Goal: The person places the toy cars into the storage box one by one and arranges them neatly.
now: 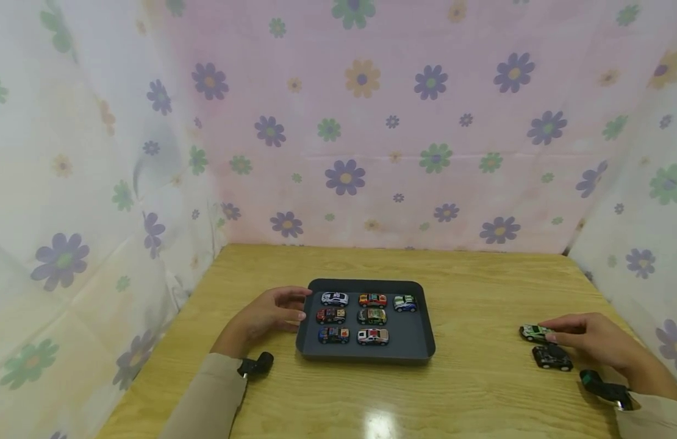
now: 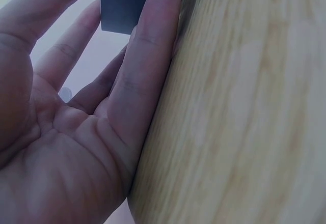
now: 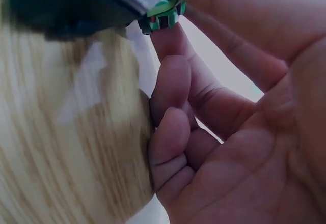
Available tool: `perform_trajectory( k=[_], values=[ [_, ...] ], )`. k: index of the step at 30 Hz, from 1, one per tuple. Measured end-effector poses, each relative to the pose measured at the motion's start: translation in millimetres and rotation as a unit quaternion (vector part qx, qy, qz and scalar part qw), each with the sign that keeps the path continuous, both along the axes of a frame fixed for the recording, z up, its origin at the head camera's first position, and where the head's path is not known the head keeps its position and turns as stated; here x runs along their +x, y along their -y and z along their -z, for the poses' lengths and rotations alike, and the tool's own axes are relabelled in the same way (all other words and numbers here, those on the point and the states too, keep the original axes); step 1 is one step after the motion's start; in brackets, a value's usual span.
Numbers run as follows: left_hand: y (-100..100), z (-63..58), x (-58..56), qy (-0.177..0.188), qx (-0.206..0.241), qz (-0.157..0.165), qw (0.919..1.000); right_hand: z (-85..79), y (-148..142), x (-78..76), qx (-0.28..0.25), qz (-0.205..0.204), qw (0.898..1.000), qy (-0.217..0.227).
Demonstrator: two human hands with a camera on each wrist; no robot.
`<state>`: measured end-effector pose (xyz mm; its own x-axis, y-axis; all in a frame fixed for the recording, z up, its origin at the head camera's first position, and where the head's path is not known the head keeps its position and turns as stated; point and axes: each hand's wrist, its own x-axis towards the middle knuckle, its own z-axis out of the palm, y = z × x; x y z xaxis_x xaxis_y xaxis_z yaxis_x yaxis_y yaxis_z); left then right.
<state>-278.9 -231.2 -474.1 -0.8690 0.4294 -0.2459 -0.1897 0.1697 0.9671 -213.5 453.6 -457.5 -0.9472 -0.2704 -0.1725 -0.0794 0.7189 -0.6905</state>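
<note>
My right hand (image 1: 602,341) pinches a green and white toy car (image 1: 532,332) between thumb and fingertips at the table's right side. In the right wrist view, part of that green car (image 3: 164,18) shows at the fingertips, the rest hidden. Just in front of it sits a black toy car (image 1: 552,358). At the middle, a dark grey tray (image 1: 366,358) holds several toy cars in rows, among them a white one (image 1: 335,299) and a red one (image 1: 373,300). My left hand (image 1: 264,314) is at the tray's left wall, its fingers extended and loosely spread.
The wooden table (image 1: 476,390) runs back to a flowered curtain (image 1: 344,122), which also hangs at both sides. Inside the tray, a green, white and blue car (image 1: 405,303) stands at the back right, with bare tray floor in front of it.
</note>
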Motion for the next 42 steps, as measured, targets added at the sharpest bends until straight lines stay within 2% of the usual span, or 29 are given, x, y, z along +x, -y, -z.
perform_trajectory(
  k=[6,13,23,34,42],
  values=[
    [-0.5,0.4,0.4,0.001,0.008,0.005,1.0,-3.6,4.2,0.7,0.016,-0.003,0.999,-0.033],
    [0.1,-0.3,1.1,0.002,0.009,0.002,0.9999,-20.0,15.0,-4.6,0.026,-0.015,0.993,-0.113],
    [0.9,-0.5,1.1,0.001,0.013,0.004,0.9999,-37.7,33.9,-13.5,0.029,-0.017,0.988,-0.148],
    [1.8,1.3,0.5,0.007,0.006,-0.004,0.9999,-52.0,66.2,-22.8,0.019,-0.036,0.974,-0.222],
    [0.9,0.5,1.1,0.004,0.003,-0.006,1.0,-61.6,90.6,-28.7,0.003,-0.047,0.97,-0.239]
  ],
)
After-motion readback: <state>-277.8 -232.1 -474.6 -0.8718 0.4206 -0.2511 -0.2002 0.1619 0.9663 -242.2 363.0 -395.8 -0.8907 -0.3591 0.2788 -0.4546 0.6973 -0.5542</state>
